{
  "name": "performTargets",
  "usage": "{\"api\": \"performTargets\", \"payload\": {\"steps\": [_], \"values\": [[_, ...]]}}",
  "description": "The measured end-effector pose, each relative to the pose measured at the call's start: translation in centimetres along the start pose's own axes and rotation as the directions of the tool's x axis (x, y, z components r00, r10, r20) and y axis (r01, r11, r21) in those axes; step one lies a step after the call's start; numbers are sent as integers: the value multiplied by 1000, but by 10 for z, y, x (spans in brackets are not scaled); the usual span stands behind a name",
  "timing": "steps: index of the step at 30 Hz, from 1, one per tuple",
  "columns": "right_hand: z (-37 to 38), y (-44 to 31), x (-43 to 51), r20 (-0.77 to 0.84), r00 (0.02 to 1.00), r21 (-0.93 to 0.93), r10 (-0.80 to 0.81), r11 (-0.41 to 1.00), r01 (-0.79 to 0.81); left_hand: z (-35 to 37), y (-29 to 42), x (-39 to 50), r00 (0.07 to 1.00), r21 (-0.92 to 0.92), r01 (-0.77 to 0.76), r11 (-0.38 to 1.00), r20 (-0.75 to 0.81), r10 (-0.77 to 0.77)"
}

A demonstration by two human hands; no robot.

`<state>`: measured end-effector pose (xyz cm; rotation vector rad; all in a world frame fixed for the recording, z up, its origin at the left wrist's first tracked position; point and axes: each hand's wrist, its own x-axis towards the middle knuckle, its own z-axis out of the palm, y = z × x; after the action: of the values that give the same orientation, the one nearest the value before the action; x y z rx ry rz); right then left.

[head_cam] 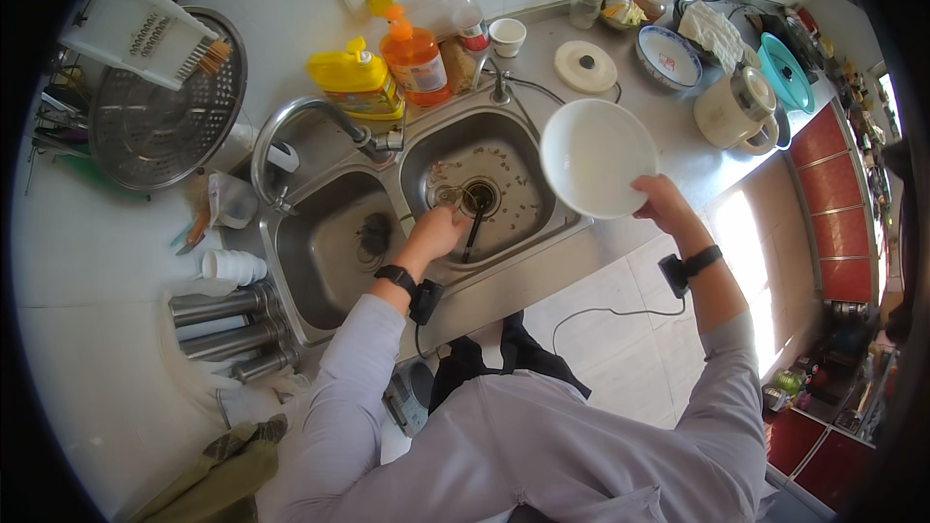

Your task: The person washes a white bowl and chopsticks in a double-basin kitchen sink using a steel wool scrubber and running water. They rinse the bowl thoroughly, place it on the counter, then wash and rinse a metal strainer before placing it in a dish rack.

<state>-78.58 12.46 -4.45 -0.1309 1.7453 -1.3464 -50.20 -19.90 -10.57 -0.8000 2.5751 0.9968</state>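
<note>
My right hand grips the near right rim of a round white dish, tilted so its inside faces up, over the right edge of the sink. My left hand reaches over the right steel basin, close to the divider, fingers bent together. Whether it holds anything is not clear. Just beyond its fingertips are a small clear round item and the basin's drain. A thin black stick-like thing runs from the drain towards me. Small brown bits lie scattered on the basin floor.
The left basin contains a dark scrubber-like clump. A curved faucet arches over it. Behind stand yellow and orange soap bottles. A white lid, a blue-rimmed dish and a beige kettle occupy the counter rightwards.
</note>
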Motion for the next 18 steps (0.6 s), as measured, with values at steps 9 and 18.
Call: {"api": "performTargets", "payload": {"steps": [9,18], "values": [[-82,25,33,-214,972,213,101,976,-55,73,-9,33,949,268,179,947,208,-238],[-56,23,43,-195,962,217,191,965,-148,15,-46,-66,972,21,-15,1000,-232,19]]}}
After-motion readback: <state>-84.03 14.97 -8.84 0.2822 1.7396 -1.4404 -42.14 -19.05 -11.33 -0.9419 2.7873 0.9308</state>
